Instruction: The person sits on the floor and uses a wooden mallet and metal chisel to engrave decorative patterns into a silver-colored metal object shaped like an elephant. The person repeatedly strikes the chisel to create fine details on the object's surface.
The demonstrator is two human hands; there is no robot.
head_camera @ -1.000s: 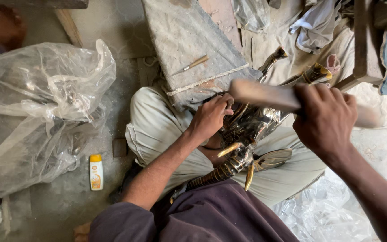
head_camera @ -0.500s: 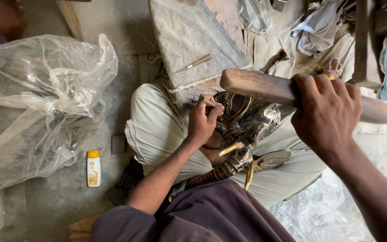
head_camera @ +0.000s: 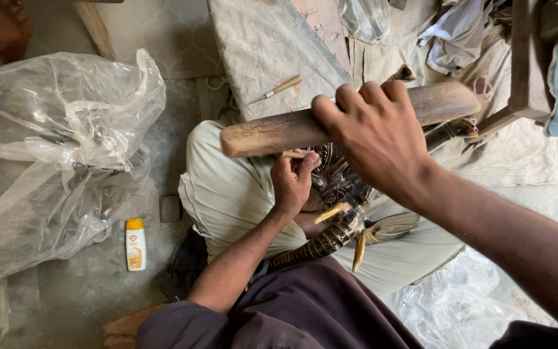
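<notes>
My right hand (head_camera: 376,139) grips a thick wooden mallet stick (head_camera: 272,132) held level above my lap. Below it my left hand (head_camera: 292,181) pinches a small chisel with a light wooden handle (head_camera: 290,154), its tip hidden against a dark carved wooden elephant figure (head_camera: 340,213) resting on my legs. The figure has pale yellow tusks (head_camera: 356,249) and a striped trunk pointing toward me. The mallet's near end sits just above the chisel handle.
A big clear plastic bag (head_camera: 53,155) lies on the floor at left, with a small white and orange bottle (head_camera: 135,243) beside it. A spare chisel (head_camera: 279,88) rests on a grey slab ahead. Cloths and a wooden frame (head_camera: 524,64) crowd the right; more plastic (head_camera: 460,304) lies lower right.
My right hand has swung the mallet leftward and down over the chisel. The left hand stays on the chisel at the carving.
</notes>
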